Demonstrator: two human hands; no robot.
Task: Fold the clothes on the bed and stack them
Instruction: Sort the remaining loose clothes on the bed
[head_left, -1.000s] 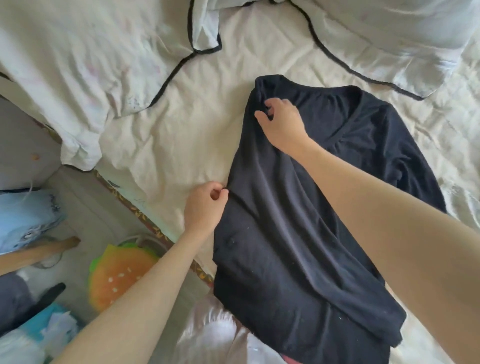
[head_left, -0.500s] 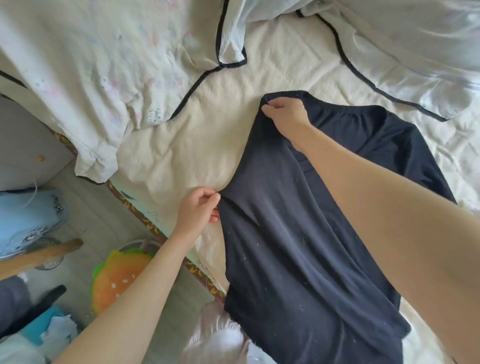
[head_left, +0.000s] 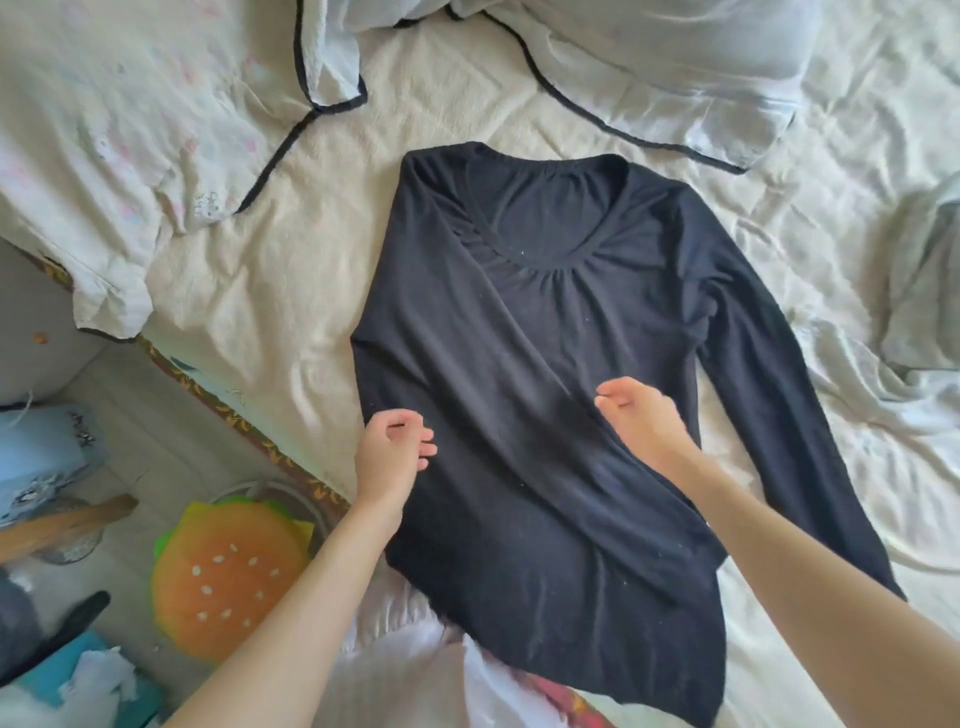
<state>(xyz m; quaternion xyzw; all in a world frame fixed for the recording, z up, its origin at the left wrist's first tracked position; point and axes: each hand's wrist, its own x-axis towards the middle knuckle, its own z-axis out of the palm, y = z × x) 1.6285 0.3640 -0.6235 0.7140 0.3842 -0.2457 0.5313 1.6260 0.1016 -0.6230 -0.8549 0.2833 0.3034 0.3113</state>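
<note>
A black long-sleeved top (head_left: 545, 364) lies face up on the cream bed sheet (head_left: 270, 312), neckline toward the far side. One sleeve is folded diagonally across its body; the other sleeve (head_left: 789, 389) stretches down the right side. My left hand (head_left: 392, 457) hovers at the top's left edge with loosely curled fingers and holds nothing. My right hand (head_left: 639, 421) hovers over the middle of the top, fingers also loosely curled and empty.
A white quilt with black piping (head_left: 156, 130) is bunched at the far left, and more bedding (head_left: 675, 78) at the far right. A pale cloth (head_left: 924, 291) lies at the right. The bed edge (head_left: 249, 431) runs diagonally; a burger-shaped cushion (head_left: 228, 571) sits on the floor.
My right hand let go of the top's shoulder and my left hand let go of its side edge. Both drew back toward me, and the top now lies flat.
</note>
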